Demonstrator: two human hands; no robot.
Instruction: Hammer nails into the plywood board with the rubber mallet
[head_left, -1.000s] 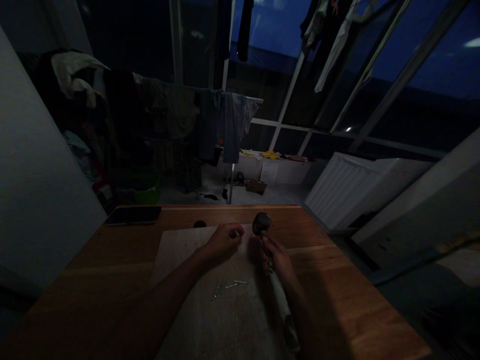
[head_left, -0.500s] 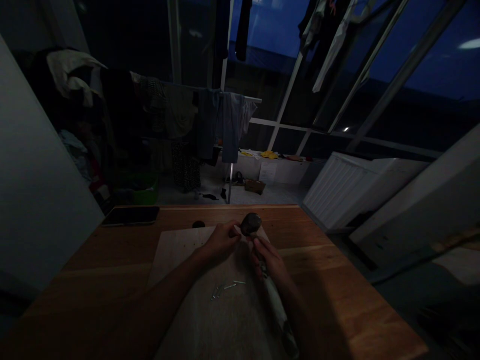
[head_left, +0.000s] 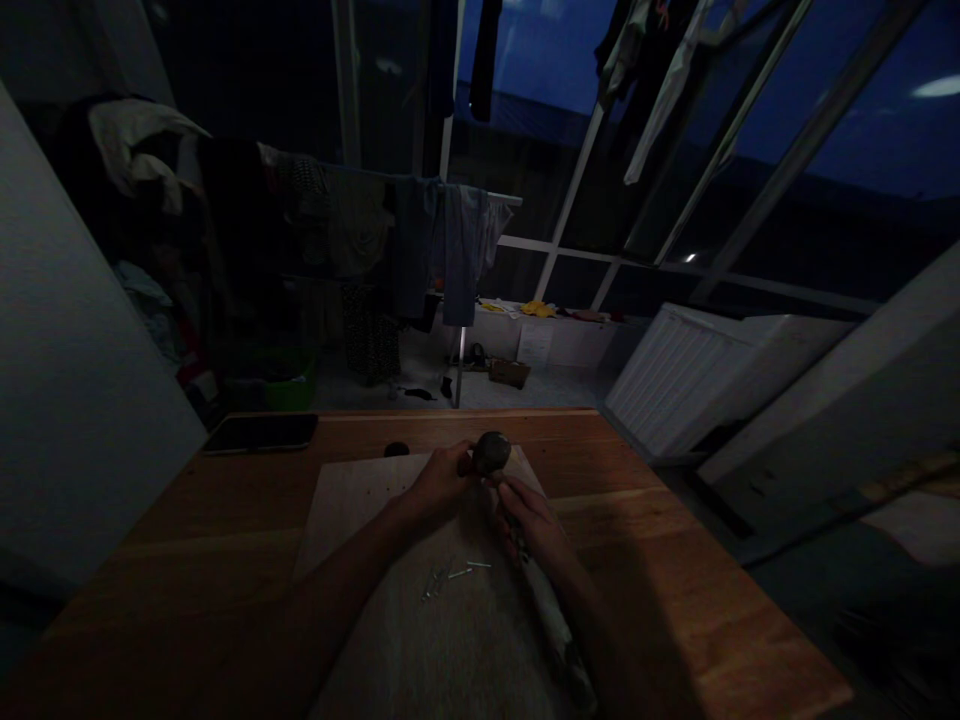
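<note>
My right hand (head_left: 526, 516) is wrapped round the handle of a hammer (head_left: 491, 453), close under its dark round head. The hammer head sits right against the fingertips of my left hand (head_left: 442, 477). My left hand is pinched on something small that I cannot make out, held on a pale wooden board (head_left: 352, 500). Several loose nails (head_left: 450, 575) lie on the board just below my hands. The board rests on a wooden table (head_left: 225, 520).
A dark phone (head_left: 261, 433) lies at the table's far left corner, with a small dark round thing (head_left: 397, 450) beside the board. Beyond the table stand a clothes rack with hanging laundry (head_left: 420, 240), a white radiator (head_left: 682, 370) and large windows.
The hammer head has come down and to the left, from apart from my left hand to right against its fingertips. My left hand has stayed in place on the board.
</note>
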